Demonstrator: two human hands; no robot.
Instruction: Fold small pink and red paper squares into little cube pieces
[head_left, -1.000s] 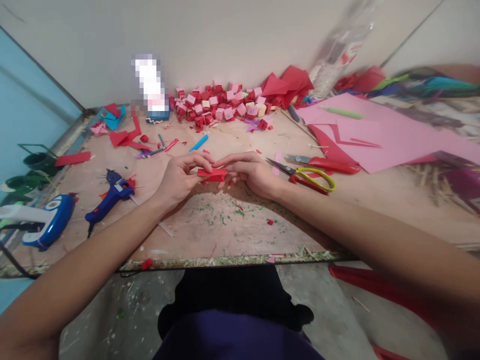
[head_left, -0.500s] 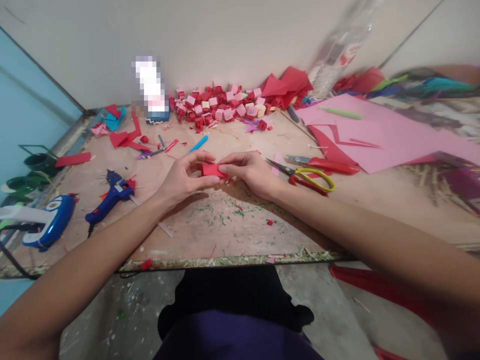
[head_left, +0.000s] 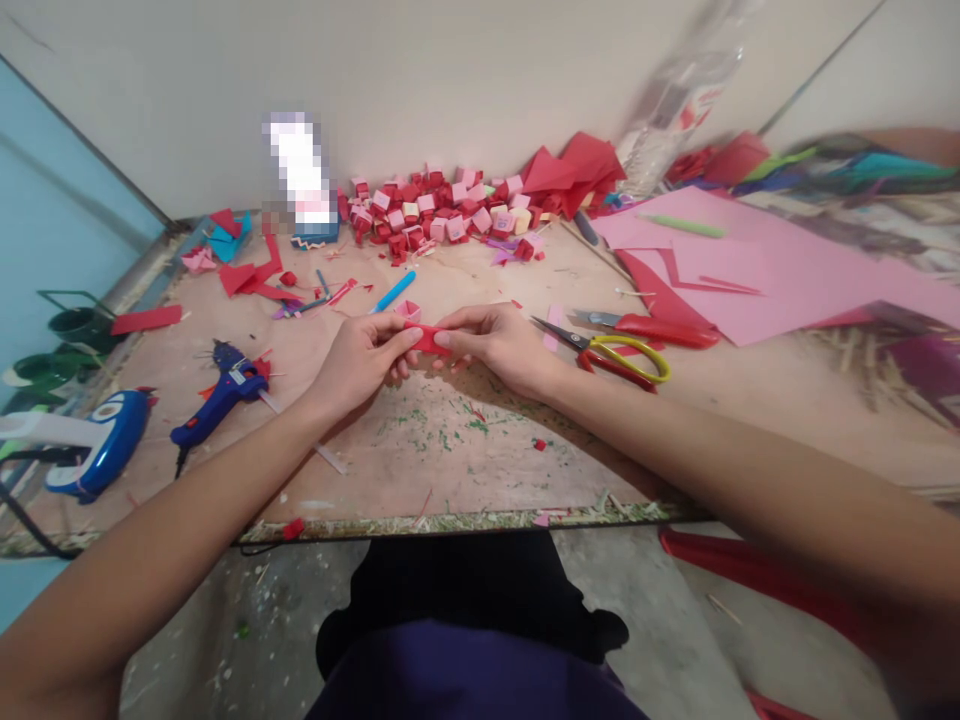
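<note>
A small folded red paper piece (head_left: 425,337) is pinched between both my hands just above the wooden board (head_left: 465,470). My left hand (head_left: 361,360) grips its left end with thumb and fingers closed. From the right, my right hand (head_left: 501,345) holds the other end, fingers curled. A small pink paper cube (head_left: 407,310) shows right behind the piece.
A pile of red and pink paper cubes (head_left: 439,213) lies at the back by the wall. Scissors (head_left: 611,352) and a red cutter (head_left: 660,328) lie right of my hands, pink paper sheets (head_left: 757,270) beyond. A blue glue gun (head_left: 217,390) and a tape dispenser (head_left: 90,450) sit left.
The red piece has been folded from a flat strip into a narrower, more compact shape. Both hands stay in place and have tightened their pinch on it.
</note>
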